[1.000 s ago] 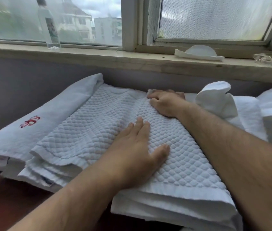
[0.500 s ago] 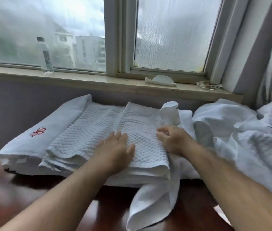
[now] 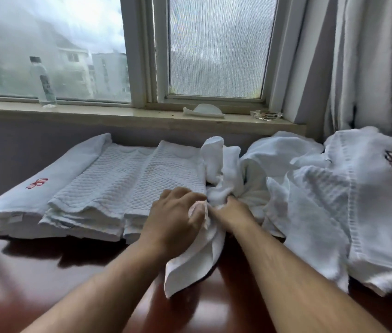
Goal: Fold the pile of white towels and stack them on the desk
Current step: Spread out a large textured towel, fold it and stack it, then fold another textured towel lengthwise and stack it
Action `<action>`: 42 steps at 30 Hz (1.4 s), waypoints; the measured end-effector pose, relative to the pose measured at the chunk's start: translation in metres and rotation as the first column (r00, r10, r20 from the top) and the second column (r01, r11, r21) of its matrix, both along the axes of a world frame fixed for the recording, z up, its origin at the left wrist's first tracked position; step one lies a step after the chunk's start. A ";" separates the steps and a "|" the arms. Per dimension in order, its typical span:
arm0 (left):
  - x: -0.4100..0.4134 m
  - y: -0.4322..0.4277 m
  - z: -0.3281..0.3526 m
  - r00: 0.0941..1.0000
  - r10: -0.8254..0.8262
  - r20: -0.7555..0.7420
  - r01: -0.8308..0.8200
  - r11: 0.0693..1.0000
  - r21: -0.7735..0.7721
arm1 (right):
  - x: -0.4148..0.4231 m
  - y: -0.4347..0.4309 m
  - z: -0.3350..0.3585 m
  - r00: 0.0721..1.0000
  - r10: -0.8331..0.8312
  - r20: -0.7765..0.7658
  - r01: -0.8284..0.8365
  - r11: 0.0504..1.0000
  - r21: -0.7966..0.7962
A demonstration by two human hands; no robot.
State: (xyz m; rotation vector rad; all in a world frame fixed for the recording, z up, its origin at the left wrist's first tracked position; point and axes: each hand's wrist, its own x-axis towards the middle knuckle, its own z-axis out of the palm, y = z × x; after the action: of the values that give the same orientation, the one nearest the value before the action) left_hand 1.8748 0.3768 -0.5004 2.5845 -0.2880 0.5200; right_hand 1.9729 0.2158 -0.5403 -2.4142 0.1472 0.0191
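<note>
Towel (image 3: 197, 260) sits crumpled at frame centre, both hands curled into it: left hand (image 3: 175, 222) pinches its edge, right hand (image 3: 232, 212) grips the bunched middle. Its lower end trails onto the desk (image 3: 46, 272). Folded stack (image 3: 118, 188) lies centre-left, unfolded pile (image 3: 322, 188) right.

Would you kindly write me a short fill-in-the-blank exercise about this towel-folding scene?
1. The left hand and the right hand grip a crumpled towel, which lies to the ____ of the folded waffle towels.
2. The folded smooth towel at the far left bears a ____ emblem.
3. The water bottle stands on the window ____.
Missing words: right; red; sill.
</note>
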 end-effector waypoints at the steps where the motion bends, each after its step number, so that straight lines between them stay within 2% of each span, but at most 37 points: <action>1: 0.009 0.000 0.002 1.000 -0.012 -0.028 0.012 1.000 -0.002 | 0.005 0.001 -0.003 1.000 0.004 -0.005 -0.004 0.998 -0.056; 2: 0.017 -0.001 0.001 0.998 -0.019 -0.057 0.020 1.000 0.019 | 0.010 -0.002 -0.006 1.000 0.003 0.023 0.000 0.995 -0.103; 4: 0.030 -0.003 -0.003 0.994 -0.010 -0.111 0.021 0.995 0.098 | 0.021 -0.015 -0.011 0.991 -0.038 0.132 0.049 0.996 -0.079; 7: 0.036 -0.002 -0.015 0.993 0.027 -0.115 -0.002 0.978 0.207 | 0.040 -0.050 -0.012 0.957 -0.144 0.252 0.109 0.983 0.146; 11: 0.038 0.000 -0.025 0.992 0.071 -0.106 -0.042 0.966 0.255 | 0.055 -0.075 -0.014 0.936 -0.155 0.316 0.172 0.985 -0.028; 13: 0.037 -0.002 -0.025 0.987 0.083 -0.135 -0.046 0.964 0.261 | 0.050 -0.070 -0.015 0.927 -0.172 0.333 0.162 0.985 0.056; 15: 0.034 -0.009 -0.022 0.989 0.087 -0.116 -0.054 0.965 0.257 | 0.033 -0.069 -0.011 0.955 -0.110 0.276 0.090 0.992 0.084; 17: 0.029 -0.021 -0.018 0.996 0.073 -0.049 -0.062 0.977 0.205 | 0.006 -0.075 -0.001 0.987 -0.017 0.161 0.007 0.998 0.061; 18: 0.027 -0.030 -0.018 0.999 0.050 -0.004 -0.049 0.986 0.157 | -0.010 -0.081 0.006 0.987 0.006 0.161 -0.011 0.999 0.031; 21: 0.019 -0.066 -0.021 0.993 -0.068 0.092 0.064 0.997 0.048 | -0.058 -0.110 0.021 0.930 -0.031 0.367 0.032 0.999 0.002; 23: 0.016 -0.096 -0.024 0.987 -0.143 0.073 0.143 0.990 0.009 | -0.086 -0.133 0.029 0.838 -0.098 0.537 0.111 0.994 0.008; 25: 0.014 -0.126 -0.025 0.970 -0.240 0.038 0.241 0.970 -0.039 | -0.106 -0.157 0.031 0.689 -0.186 0.701 0.292 0.956 -0.034; 27: 0.011 -0.151 -0.027 0.936 -0.353 -0.010 0.350 0.932 -0.096 | -0.115 -0.179 0.028 0.542 -0.363 0.758 0.556 0.831 0.000; 28: 0.008 -0.161 -0.030 0.916 -0.399 -0.031 0.392 0.911 -0.127 | -0.118 -0.191 0.025 0.508 -0.473 0.719 0.647 0.762 0.044; 30: 0.002 -0.173 -0.043 0.883 -0.463 -0.069 0.445 0.876 -0.184 | -0.120 -0.211 0.013 0.543 -0.645 0.537 0.713 0.692 0.111; 32: -0.001 -0.177 -0.061 0.854 -0.504 -0.125 0.468 0.851 -0.238 | -0.116 -0.223 -0.004 0.621 -0.683 0.385 0.684 0.711 0.160; 34: 0.002 -0.175 -0.072 0.840 -0.516 -0.167 0.466 0.844 -0.264 | -0.110 -0.228 -0.015 0.642 -0.636 0.427 0.620 0.759 0.197; 38: 0.014 -0.170 -0.071 0.845 -0.510 -0.162 0.417 0.816 -0.400 | -0.107 -0.230 -0.014 0.595 -0.582 0.555 0.544 0.799 0.256; 42: 0.010 -0.172 -0.070 0.820 -0.545 -0.175 0.404 0.767 -0.499 | -0.111 -0.218 -0.006 0.568 -0.598 0.566 0.467 0.800 0.376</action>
State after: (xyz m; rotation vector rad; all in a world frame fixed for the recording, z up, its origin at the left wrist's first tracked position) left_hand 1.8851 0.2052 -0.5703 1.9907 -0.6247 -0.0249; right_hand 1.8618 -0.0025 -0.5464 -1.9418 0.5186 -1.0652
